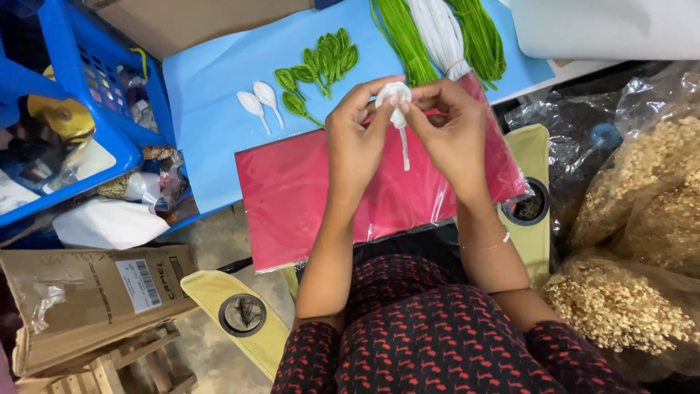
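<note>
Both hands raised over the bench, meeting at one small piece. Left hand [355,142] and right hand [453,135] each pinch the white fuzzy petal-shaped piece with a thin white stem [396,102]. Grip of each hand is closed on the piece's rounded top: left fingertips [382,93] on its left side, right fingertips [413,95] on its right side, the folded head caught between them. The stem hangs free straight down below the grip, between the two palms, touching neither.

Directly beneath the grip: a flat red sheet in clear plastic wrap [306,197], lying partly over a light blue sheet [211,95] that covers the bench.

Beyond and to the left of the grip, on the blue sheet: two finished white fuzzy petals [259,102] lying side by side, then a cluster of green fuzzy leaf shapes on stems [321,66] fanned out, nearer the grip than the white pair.

Beyond the grip, just past the right fingertips: bundles of green and white fuzzy wire stems [437,33].

Far left of the grip: blue plastic crate [80,66] with mixed items. Far right: clear bags of dried beige flowers [656,197].
</note>
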